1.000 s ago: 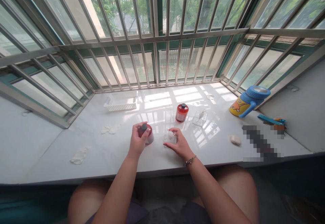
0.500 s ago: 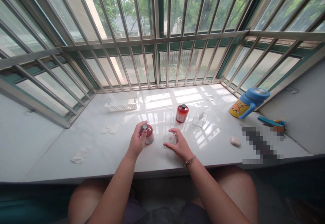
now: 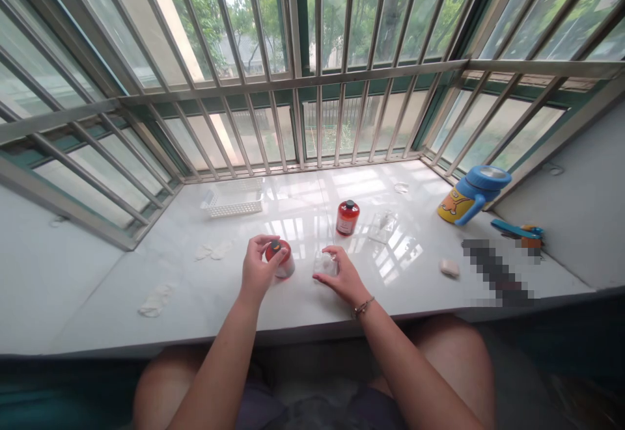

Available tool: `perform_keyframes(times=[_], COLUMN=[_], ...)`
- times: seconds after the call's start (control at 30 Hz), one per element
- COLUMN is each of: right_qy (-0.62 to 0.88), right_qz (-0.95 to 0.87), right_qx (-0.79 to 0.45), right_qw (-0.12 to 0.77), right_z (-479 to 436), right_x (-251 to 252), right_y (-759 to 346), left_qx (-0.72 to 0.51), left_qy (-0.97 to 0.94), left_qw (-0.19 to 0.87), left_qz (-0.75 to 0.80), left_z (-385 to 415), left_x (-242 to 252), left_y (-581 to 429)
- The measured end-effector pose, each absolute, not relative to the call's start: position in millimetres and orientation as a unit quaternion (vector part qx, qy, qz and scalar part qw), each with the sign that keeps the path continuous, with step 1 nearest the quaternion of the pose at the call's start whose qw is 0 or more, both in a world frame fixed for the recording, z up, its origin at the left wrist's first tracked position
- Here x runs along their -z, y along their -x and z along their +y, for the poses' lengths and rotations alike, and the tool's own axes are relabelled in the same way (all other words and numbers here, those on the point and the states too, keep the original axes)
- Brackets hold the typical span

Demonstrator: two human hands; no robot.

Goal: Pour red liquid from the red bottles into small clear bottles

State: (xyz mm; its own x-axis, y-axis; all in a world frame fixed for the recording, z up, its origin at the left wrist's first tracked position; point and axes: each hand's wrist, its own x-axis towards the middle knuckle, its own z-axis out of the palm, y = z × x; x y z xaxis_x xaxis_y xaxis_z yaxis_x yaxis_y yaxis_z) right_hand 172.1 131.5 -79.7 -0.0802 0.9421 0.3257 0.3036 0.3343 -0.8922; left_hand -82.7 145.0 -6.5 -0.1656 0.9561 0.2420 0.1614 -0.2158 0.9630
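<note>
1. Left hand (image 3: 256,264): thumb and fingers apart, curved around the top of the near red bottle (image 3: 286,268) with the black cap (image 3: 275,246). Thumb in front, index behind. Can't tell if they press on it.
2. Right hand (image 3: 344,275): fingers clamped on the near clear container (image 3: 324,263), thumb on the near edge, fingertips on the far edge. Bracelet (image 3: 362,308) on that wrist.
3. Bottle and container are side by side, slightly apart, on the white counter (image 3: 107,316). Bottle upright.
4. Behind the right hand: second red bottle (image 3: 347,220), upright, black cap, pale label. Second clear container (image 3: 383,226) just right of it.
5. Far left: white perforated basket (image 3: 233,207) near the window bars (image 3: 317,124). Two patches of thin white pieces nearer in: upper patch (image 3: 213,250), lower patch (image 3: 156,300). Material unclear.
6. Frame right: blue-and-yellow handled cup (image 3: 452,202) with a cartoon print; small pale block (image 3: 449,268) in front of it; blue strap (image 3: 508,228) by the wall; pixelated dark item (image 3: 495,268), can't ID.
7. Small whitish scrap (image 3: 401,187) at the back, sunlit area.
</note>
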Motion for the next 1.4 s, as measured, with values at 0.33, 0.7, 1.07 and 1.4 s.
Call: perform_keyframes(times=[0.33, 0.7, 1.07, 1.4], right_qy=[0.47, 0.474, 0.453, 0.449], right_qz=[-0.661, -0.661, -0.678, -0.674], right_qx=[-0.329, -0.324, -0.314, -0.319], right_qw=[0.484, 0.483, 0.486, 0.492], right_z=[132.0, 132.2, 132.3, 130.9], right_x=[81.5, 81.4, 78.4, 74.8], right_y=[-172.3, -172.2, -172.5, -172.2], left_qx=[-0.563, -0.569, -0.636, -0.53], left_qy=[-0.532, -0.542, -0.468, -0.562], left_qw=[0.376, 0.354, 0.363, 0.144], left_qz=[0.509, 0.507, 0.495, 0.619], left_z=[140.8, 139.9, 146.1, 139.1], left_x=[14.8, 4.8, -6.4, 0.2], left_y=[87.7, 84.6, 76.1, 131.5])
